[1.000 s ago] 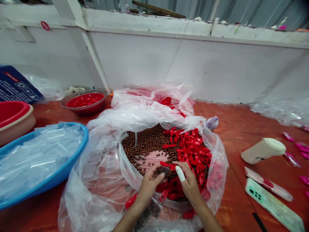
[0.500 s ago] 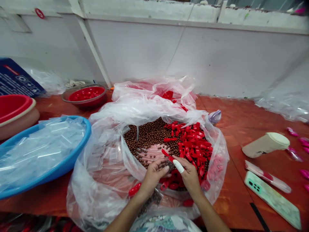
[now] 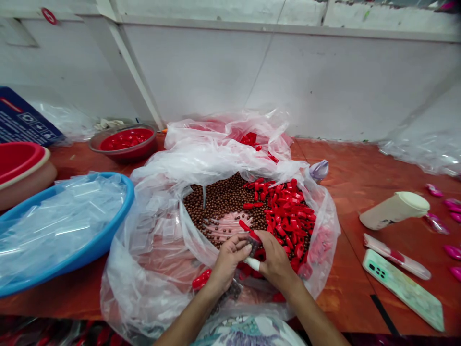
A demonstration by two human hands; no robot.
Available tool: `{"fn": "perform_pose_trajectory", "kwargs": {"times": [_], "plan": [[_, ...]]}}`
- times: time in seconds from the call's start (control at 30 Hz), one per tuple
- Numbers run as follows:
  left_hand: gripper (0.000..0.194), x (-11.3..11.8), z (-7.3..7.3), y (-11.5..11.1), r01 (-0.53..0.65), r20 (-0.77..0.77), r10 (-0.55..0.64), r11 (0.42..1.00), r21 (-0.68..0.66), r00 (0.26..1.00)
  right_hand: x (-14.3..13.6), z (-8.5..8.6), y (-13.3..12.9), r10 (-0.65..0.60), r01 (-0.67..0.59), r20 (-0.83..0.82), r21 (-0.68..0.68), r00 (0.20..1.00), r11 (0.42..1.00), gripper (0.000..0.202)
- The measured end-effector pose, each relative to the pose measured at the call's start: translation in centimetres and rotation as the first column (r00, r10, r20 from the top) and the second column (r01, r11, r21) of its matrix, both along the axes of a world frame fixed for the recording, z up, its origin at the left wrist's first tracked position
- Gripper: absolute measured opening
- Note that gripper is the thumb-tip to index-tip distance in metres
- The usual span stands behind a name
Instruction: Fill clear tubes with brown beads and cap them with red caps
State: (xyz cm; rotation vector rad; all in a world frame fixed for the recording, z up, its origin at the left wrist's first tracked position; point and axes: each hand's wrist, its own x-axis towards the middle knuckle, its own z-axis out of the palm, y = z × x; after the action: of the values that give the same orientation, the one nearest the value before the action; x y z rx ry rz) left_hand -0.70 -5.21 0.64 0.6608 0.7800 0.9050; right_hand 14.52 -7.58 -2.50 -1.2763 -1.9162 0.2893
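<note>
Left hand (image 3: 229,256) clamped on dark-filled packet (image 3: 255,246), right hand (image 3: 276,257) closed on red piece (image 3: 245,226) at its top

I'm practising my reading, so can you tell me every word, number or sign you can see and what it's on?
"5" or maybe "6": white number on the round red sign on the wall; too blurred to be sure.
Blue box: rows of white print and little square symbols, too blurred to read.
Pale cup: a dark mark, too small to read.
I can't read any whole words.
</note>
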Motion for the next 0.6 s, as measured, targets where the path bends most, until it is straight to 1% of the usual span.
{"fn": "perform_pose_trajectory", "kwargs": {"times": [0.07, 0.13, 0.2, 0.33, 0.47, 0.53, 0.6], "plan": [[0.035, 0.0, 0.2, -0.1, -0.008, 0.024, 0.009, 0.999, -0.047, 1.0, -0.2, 0.0, -0.2, -0.011, 0.01, 0.03, 0.033, 0.999, 0.999, 0.066], [0.043, 0.1, 0.4, -0.1, 0.01, 0.079, 0.0, 0.991, -0.135, 0.997, -0.4, 0.2, -0.5, 0.002, -0.004, 0.045, 0.047, 0.999, 0.999, 0.068], [0.048, 0.2, 0.6, 0.0, 0.031, 0.123, -0.008, 0.981, -0.19, 0.992, -0.7, 0.4, -1.0, 0.026, -0.029, 0.056, 0.056, 0.998, 0.998, 0.068], [0.038, 0.3, 0.8, -0.1, 0.011, 0.11, 0.011, 0.98, -0.198, 0.994, -1.1, 0.3, -1.9, 0.024, -0.028, 0.071, 0.062, 0.997, 0.998, 0.063], [0.039, 0.1, 0.9, -0.4, 0.109, 0.097, -0.087, 0.961, -0.256, 0.991, -0.9, -0.1, -2.2, -0.018, 0.018, 0.01, 0.057, 1.0, 0.998, 0.071], [0.04, 0.0, 0.9, -0.6, 0.145, 0.104, -0.123, 0.959, -0.244, 0.987, -0.7, 0.2, -2.1, -0.033, 0.032, 0.007, 0.056, 0.999, 0.998, 0.076], [0.04, 0.1, 0.9, -0.7, 0.153, 0.101, -0.133, 0.964, -0.217, 0.986, -0.6, 0.7, -1.8, -0.017, 0.015, 0.051, 0.036, 0.999, 0.999, 0.078]]}}
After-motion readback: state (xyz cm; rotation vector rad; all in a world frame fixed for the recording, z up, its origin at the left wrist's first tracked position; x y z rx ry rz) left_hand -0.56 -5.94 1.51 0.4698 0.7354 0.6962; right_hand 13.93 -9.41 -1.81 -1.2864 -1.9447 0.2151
